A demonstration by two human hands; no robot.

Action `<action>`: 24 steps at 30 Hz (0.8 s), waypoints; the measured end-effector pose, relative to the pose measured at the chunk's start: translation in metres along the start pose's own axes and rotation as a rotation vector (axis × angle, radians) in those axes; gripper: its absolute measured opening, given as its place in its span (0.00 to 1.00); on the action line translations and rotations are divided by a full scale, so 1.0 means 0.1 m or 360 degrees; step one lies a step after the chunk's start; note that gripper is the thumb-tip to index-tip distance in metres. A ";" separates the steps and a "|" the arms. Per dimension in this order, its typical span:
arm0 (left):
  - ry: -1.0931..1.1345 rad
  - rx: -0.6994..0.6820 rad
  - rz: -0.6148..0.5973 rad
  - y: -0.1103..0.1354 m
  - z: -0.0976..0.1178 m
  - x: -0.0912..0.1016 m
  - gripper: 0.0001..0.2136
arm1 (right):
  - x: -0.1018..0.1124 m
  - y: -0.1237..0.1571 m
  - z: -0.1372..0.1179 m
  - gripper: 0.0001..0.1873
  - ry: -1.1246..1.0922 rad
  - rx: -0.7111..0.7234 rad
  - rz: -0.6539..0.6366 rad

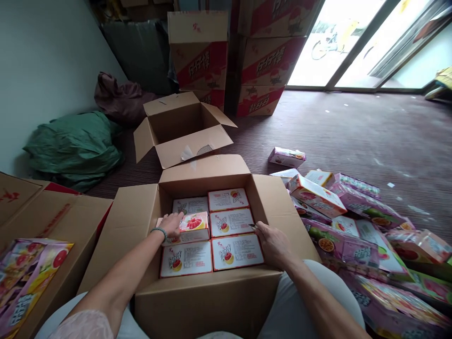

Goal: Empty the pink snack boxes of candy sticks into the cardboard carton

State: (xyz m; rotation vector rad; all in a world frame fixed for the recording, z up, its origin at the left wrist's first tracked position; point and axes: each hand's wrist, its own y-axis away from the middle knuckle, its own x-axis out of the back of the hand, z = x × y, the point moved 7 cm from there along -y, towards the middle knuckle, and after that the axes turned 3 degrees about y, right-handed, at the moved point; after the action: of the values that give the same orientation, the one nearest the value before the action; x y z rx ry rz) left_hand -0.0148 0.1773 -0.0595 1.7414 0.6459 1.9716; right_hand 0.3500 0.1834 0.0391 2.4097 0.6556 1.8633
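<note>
Between my knees stands an open cardboard box (208,299), with several small white fruit-printed cartons (237,252) lying in two columns inside. My left hand (172,225), a beaded bracelet at its wrist, is closed on a pink grapefruit carton (195,222) in the left column. That carton sits tilted and higher than its neighbours. At the box's right inner side, my right hand (273,242) is closed, a thin small tip poking out from its fingers near the middle right carton (231,222). What that tip belongs to is hidden in the hand.
Another open cardboard box (194,146) stands just beyond. On the right lies a loose pile of fruit-printed cartons (342,245). A large box (77,212) with flat printed packaging is at the left. Green cloth (74,141) and stacked red cartons (266,61) stand farther back.
</note>
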 end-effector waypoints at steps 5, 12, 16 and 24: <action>0.0109 0.0020 0.0385 0.66 0.18 0.35 0.24 | 0.10 0.08 0.09 0.16 -0.0074 -0.0021 0.0169; 0.0289 -0.0237 0.0820 1.91 1.00 0.82 0.24 | 0.52 0.69 0.17 0.19 -0.0481 -0.0253 0.0771; 0.0157 -0.0387 0.0798 2.24 1.49 0.45 0.25 | 0.63 1.13 -0.43 0.19 -0.0496 0.0139 0.0809; 0.0579 -0.0334 0.0991 2.47 0.85 -0.01 0.37 | 0.19 1.29 -1.64 0.11 0.0499 0.0739 -0.0011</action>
State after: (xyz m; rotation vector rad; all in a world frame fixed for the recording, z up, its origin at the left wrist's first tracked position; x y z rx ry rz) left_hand 0.0667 -0.0155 0.0976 1.5853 -0.0282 2.6971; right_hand 0.2407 0.0345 0.1380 2.3528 1.2392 2.3286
